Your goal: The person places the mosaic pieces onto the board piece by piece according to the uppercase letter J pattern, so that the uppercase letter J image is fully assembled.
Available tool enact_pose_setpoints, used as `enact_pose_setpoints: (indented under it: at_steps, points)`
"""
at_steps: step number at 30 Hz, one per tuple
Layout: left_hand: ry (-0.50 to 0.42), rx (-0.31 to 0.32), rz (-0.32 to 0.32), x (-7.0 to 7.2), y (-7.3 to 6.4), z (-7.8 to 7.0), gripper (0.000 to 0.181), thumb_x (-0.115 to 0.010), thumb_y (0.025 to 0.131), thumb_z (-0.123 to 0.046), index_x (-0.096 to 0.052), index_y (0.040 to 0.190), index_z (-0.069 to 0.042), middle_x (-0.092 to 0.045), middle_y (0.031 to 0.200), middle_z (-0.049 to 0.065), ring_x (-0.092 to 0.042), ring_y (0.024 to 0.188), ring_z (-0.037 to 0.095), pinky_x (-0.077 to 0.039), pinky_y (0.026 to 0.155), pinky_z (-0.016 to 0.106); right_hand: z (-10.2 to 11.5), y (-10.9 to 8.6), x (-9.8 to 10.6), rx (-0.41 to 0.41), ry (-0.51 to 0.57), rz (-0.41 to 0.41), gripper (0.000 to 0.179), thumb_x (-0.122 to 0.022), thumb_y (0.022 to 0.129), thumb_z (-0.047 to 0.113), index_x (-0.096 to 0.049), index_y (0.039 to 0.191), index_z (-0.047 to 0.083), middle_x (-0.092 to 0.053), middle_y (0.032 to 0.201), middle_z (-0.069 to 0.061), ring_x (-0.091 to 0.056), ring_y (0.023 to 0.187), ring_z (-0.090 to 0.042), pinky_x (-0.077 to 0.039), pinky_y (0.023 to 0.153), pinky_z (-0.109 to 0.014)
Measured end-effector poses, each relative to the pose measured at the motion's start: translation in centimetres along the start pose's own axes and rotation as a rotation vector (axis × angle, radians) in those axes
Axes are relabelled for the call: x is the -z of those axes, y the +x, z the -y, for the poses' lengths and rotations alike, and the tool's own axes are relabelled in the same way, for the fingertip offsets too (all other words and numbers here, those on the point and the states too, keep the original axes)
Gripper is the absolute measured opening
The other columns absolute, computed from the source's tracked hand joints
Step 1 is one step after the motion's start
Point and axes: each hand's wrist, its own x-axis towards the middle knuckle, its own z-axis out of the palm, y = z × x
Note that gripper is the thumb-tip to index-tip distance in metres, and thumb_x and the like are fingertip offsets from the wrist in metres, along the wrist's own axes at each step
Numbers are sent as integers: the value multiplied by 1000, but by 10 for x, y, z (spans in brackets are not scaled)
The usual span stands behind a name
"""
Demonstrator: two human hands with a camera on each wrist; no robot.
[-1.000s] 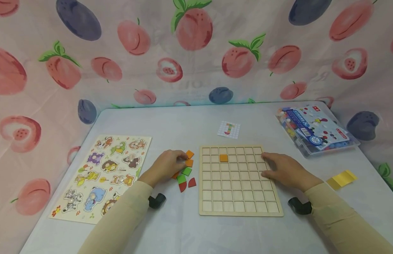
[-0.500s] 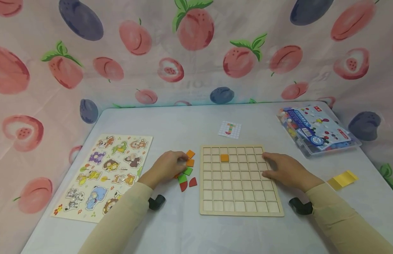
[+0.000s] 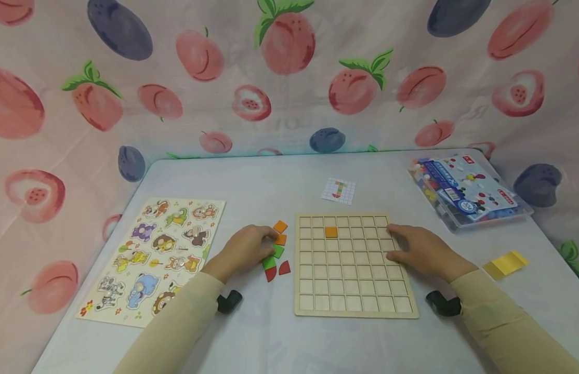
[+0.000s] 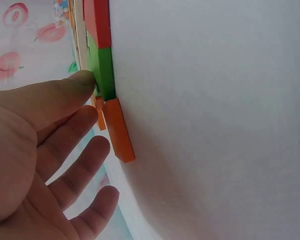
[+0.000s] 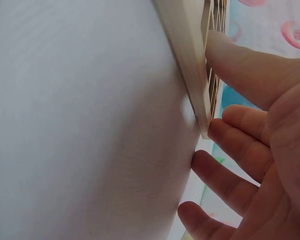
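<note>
My left hand (image 3: 248,249) hovers at a small heap of tiles, fingers loosely bent and spread in the left wrist view. Its fingertips are right by an orange tile (image 3: 280,239); the thumb overlaps a green tile (image 4: 106,72) there. Another orange tile (image 4: 120,132), hidden under the hand from the head, stands out in the left wrist view. Two red quarter-round tiles (image 3: 284,267) lie at the near end. My right hand (image 3: 422,252) rests relaxed at the right edge of a wooden grid board (image 3: 357,314), thumb at the rim. One orange square (image 3: 331,232) occupies a cell.
A small pattern card (image 3: 339,191) lies behind the board. To the left is an animal puzzle board (image 3: 177,244). A clear plastic box (image 3: 467,189) of colored pieces stands back right, with a folded yellow paper (image 3: 505,265) nearer me.
My left hand has shifted very slightly back and up beside the tiles, covering the orange tile at its thumb. My right hand has stayed at the board's edge.
</note>
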Motion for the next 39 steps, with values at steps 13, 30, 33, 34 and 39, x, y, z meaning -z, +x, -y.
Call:
enact_pose_setpoints:
  at_steps: [13, 30, 33, 34, 39]
  points:
    - [15, -7, 12, -3, -1, -2, 20, -74, 91, -11, -75, 110, -16, -70, 108, -2, -57, 100, 20, -50, 90, 35, -1, 1, 0, 20, -16, 3, 72, -73, 91, 31, -45, 145, -7, -44, 146, -30, -39, 134, -51, -31, 108, -61]
    - [-29, -4, 17, -1, -1, -1, 14, -77, 88, -11, -74, 101, -16, -68, 98, -5, -55, 94, 19, -49, 88, 35, 0, 1, 2, 3, -14, 10, 73, -74, 91, 32, -44, 146, -6, -44, 147, -30, -38, 135, -51, -29, 109, -61]
    - [-25, 8, 14, -1, -1, -2, 14, -78, 88, -13, -74, 101, -16, -67, 97, -5, -55, 94, 19, -49, 88, 34, 1, 1, 2, 1, -17, 9, 73, -73, 91, 32, -44, 146, -6, -44, 146, -30, -38, 135, -51, -29, 109, -61]
    - [-21, 8, 13, -1, -1, -2, 14, -78, 88, -13, -74, 102, -15, -67, 97, -5, -55, 94, 19, -49, 87, 34, 1, 1, 2, -1, -16, 8, 73, -74, 91, 32, -44, 145, -6, -44, 146, -30, -38, 134, -51, -30, 109, -61]
    - [8, 4, 7, -1, -2, -2, 16, -80, 87, -17, -74, 102, -14, -67, 95, -6, -55, 92, 18, -49, 86, 33, 4, -1, 2, -6, -2, 3, 72, -74, 90, 30, -45, 145, -7, -45, 146, -30, -39, 134, -51, -31, 108, -61]
